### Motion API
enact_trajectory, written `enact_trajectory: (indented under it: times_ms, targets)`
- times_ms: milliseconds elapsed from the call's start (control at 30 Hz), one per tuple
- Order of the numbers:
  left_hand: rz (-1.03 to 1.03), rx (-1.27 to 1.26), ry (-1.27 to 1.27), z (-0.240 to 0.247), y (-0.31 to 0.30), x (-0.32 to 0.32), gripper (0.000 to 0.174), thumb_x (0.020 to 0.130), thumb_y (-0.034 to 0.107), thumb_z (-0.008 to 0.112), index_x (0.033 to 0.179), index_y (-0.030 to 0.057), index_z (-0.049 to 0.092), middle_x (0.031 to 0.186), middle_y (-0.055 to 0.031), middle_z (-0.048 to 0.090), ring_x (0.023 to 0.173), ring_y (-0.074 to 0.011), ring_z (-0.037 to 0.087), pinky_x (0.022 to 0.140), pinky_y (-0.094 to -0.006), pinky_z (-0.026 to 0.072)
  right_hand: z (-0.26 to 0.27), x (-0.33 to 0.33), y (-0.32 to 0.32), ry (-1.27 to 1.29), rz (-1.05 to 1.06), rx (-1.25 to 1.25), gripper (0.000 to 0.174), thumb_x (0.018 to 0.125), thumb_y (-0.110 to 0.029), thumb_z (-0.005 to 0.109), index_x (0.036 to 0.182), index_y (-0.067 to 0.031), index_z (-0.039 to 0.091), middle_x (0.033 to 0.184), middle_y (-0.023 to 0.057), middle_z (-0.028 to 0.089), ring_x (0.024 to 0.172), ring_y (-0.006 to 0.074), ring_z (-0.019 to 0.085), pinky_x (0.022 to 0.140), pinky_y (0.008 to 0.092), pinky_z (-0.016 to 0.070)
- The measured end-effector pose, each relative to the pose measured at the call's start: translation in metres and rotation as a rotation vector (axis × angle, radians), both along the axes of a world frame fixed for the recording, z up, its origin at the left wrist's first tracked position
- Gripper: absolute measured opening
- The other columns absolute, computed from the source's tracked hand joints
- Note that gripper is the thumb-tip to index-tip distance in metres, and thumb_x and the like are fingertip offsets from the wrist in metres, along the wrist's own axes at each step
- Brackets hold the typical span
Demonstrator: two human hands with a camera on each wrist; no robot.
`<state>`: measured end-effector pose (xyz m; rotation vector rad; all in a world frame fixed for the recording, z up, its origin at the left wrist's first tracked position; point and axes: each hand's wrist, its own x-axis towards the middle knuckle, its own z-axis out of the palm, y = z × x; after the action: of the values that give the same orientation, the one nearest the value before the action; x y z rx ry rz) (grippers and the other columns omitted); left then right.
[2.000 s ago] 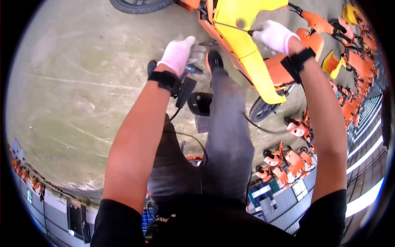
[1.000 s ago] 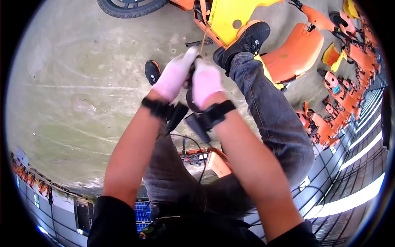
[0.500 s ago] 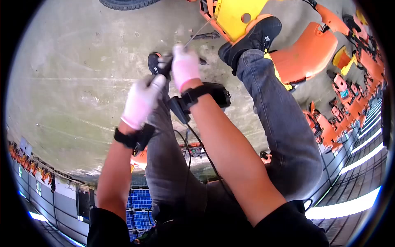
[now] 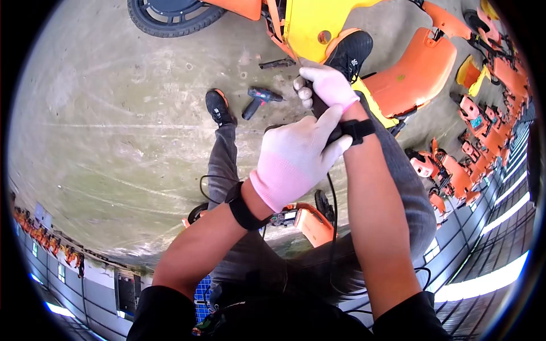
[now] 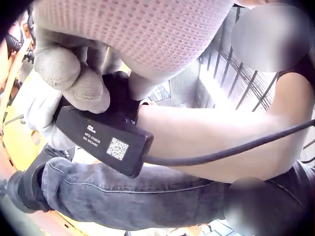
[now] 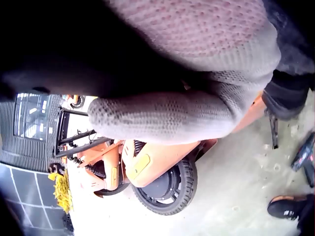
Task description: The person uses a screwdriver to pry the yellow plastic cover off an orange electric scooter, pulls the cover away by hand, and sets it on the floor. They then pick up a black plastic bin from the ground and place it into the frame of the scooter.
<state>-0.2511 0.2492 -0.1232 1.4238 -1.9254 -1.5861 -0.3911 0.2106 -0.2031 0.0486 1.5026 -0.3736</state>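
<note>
Both hands wear white-and-pink knit gloves. My left hand (image 4: 293, 153) reaches across to my right wrist, its fingers curled on the black wrist camera (image 5: 103, 140) strapped there. The camera's label and cable show in the left wrist view. My right hand (image 4: 333, 88) has its fingers curled round a screwdriver; a short length of thin shaft (image 4: 306, 61) shows past the thumb, while the handle is hidden in the glove. Beyond that hand is a scooter's yellow panel (image 4: 310, 25) with a round hole. The right wrist view shows one straight gloved finger (image 6: 162, 115).
A cordless drill (image 4: 260, 99) and a dark bracket-like part (image 4: 277, 63) lie on the concrete floor. One shoe (image 4: 350, 54) is against the yellow panel, the other shoe (image 4: 217, 107) on the floor. An orange seat-like panel (image 4: 418, 74) and rows of orange scooters (image 4: 472, 182) stand right.
Both hands moved from the yellow panel to in front of my body, then rightward. The left hand has gone onto the right wrist's camera. The right foot has come up against the panel.
</note>
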Motion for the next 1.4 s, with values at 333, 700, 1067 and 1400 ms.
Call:
enact_trajectory:
  times_ms: [333,700,1067,1400]
  targets:
    - [0.122,0.004,0.034,-0.011,-0.001,-0.029,0.041,0.086,0.026,0.071,0.119,0.0041,0.061,0.086,-0.0159,0.067,0.076,-0.0319,0.067,0.064,-0.0358,0.0527,-0.024,-0.030,-0.008,0.028,0.369,-0.105,0.025,0.093,-0.019,0.053,0.079,-0.0002,0.063,0.068,0.0075,0.064,0.058,0.0180,0.058,0.054,0.0335,0.0459]
    - [0.325,-0.167,-0.020,-0.021,-0.063,-0.072,0.018,0.088,0.020,0.067,0.100,0.0059,0.065,0.070,-0.0144,0.063,0.063,-0.0301,0.065,0.057,-0.0341,0.0492,-0.041,-0.061,-0.097,0.003,1.380,-0.501,0.031,0.083,-0.028,0.057,0.100,-0.0070,0.072,0.097,0.0112,0.072,0.085,0.0280,0.066,0.076,0.0377,0.0497]
    - [0.418,0.177,-0.469,-0.065,0.025,0.042,0.027,0.100,0.021,0.049,0.116,0.0016,0.058,0.081,-0.0236,0.066,0.077,-0.0397,0.067,0.066,-0.0438,0.0509,-0.075,0.111,0.012,0.737,0.502,-0.104,0.053,0.091,-0.013,0.048,0.139,0.0068,0.041,0.081,0.0220,0.067,0.084,0.0352,0.066,0.071,0.0392,0.0527]
    - [0.620,0.499,-0.265,-0.268,0.033,0.171,0.051,0.100,0.043,0.053,0.092,-0.0055,0.067,0.069,-0.0085,0.063,0.062,-0.0141,0.052,0.060,-0.0315,0.0461,-0.207,0.204,0.074,1.106,0.563,-0.479,0.063,0.098,-0.014,0.041,0.154,-0.0025,0.013,0.109,0.0142,0.063,0.092,0.0201,0.062,0.078,0.0380,0.0477]
